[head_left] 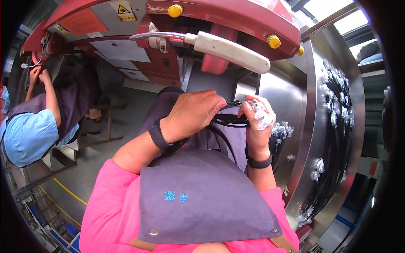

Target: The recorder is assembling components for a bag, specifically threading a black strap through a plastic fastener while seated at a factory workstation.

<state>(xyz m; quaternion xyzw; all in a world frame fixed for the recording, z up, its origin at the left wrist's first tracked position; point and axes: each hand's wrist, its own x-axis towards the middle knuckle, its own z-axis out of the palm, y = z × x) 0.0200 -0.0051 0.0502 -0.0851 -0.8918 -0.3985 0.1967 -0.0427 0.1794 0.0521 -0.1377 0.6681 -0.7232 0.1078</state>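
A looped black cable (231, 121) stretches between my two hands, above my lap and just in front of the red machine. My left hand (192, 113) is closed, its thumb and fingers pinching the cable's left side. Closed round the other side is my right hand (258, 134). Crumpled clear plastic wrap (262, 116) sits against the right fingers and palm, apparently round the cable's end. What lies inside the wrap cannot be made out. Both wrists wear dark bands, and a grey-purple apron (206, 189) covers my front.
Ahead stands a red machine (249, 17) with a reddish, blurred wheel (217, 46) and a white lamp (232, 52) on a flexible neck. To the right, a metal tray (304, 168) holds black cables (335, 139) with plastic-wrapped ends. A co-worker in blue (31, 135) sits at left.
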